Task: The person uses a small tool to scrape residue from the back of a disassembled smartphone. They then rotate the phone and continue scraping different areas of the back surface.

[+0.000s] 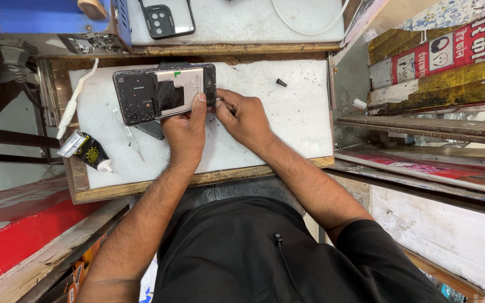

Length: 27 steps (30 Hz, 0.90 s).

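A white work surface (287, 118) with a wooden edge fills the middle of the frame. At its left edge lies a small black glue tube (90, 151) with a white nozzle, beside a white cable (74, 101) running up the surface's left side. A small black screw-like piece (281, 82) rests alone at the upper right of the surface. Above, a black phone case (169, 19) lies on a second white board, with a blue metal box (46, 19) at upper left and a loop of white wire (310, 25) at top centre. Red and yellow printed cardboard (433, 56) leans at upper right. A red panel (23, 235) shows at lower left.
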### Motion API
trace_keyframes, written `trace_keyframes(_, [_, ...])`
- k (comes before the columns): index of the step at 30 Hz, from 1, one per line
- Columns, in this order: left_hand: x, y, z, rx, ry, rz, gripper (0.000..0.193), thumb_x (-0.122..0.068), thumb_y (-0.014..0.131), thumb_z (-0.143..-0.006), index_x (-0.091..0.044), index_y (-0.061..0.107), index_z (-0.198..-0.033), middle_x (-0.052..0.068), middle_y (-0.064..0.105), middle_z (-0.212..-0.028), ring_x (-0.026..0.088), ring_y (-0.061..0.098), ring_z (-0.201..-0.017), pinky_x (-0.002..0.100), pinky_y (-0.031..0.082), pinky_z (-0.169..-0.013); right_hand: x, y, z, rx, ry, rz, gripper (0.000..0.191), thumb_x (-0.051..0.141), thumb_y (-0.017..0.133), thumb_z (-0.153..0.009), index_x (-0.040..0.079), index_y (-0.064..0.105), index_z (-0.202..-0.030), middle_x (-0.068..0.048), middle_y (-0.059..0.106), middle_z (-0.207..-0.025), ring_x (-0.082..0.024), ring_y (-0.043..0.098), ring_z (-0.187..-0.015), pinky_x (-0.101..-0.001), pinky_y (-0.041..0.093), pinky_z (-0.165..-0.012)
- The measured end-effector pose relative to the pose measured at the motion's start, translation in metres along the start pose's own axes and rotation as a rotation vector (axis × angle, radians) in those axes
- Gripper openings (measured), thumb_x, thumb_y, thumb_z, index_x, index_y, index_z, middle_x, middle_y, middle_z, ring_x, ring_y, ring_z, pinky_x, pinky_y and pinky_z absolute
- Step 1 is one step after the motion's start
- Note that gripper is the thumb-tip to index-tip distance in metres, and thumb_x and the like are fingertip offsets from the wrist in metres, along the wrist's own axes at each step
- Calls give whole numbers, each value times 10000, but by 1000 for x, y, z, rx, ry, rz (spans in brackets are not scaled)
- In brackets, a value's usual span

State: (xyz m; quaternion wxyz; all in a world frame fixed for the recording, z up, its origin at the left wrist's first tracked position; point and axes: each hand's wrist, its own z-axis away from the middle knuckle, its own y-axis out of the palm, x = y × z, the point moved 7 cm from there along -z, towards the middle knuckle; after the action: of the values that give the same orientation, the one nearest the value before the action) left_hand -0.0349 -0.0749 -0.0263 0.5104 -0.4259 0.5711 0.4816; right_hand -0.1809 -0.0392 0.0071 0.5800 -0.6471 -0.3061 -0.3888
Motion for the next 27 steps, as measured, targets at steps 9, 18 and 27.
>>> trace_keyframes(9, [0, -1, 0, -5, -26, 11, 223, -208, 668, -1051, 6, 690, -1109, 69, 730, -998, 86, 693, -890, 227, 576, -752, 1, 0, 1, -12, -40, -2, 314, 114, 608, -1020, 75, 675, -1325, -2, 738, -733, -52, 649, -581, -233, 531, -538])
trace_keyframes(18, [-1, 0, 1, -11, -8, 54, 224, -210, 667, -1052, 5, 687, -1111, 53, 726, -1003, 73, 684, -904, 223, 570, -768, -2, 2, 0, -6, -18, 0, 368, 110, 634, -986, 76, 664, -1351, 13, 628, -610, -60, 567, -536, -247, 489, -525])
trace_keyframes(27, [-3, 0, -1, -6, 34, 50, 222, -206, 673, -1051, 6, 677, -1117, 55, 720, -1015, 77, 683, -902, 227, 573, -762, 2, 1, 1, -34, -41, -27, 309, 122, 607, -1024, 94, 685, -1322, -26, 754, -754, -56, 653, -591, -247, 540, -555])
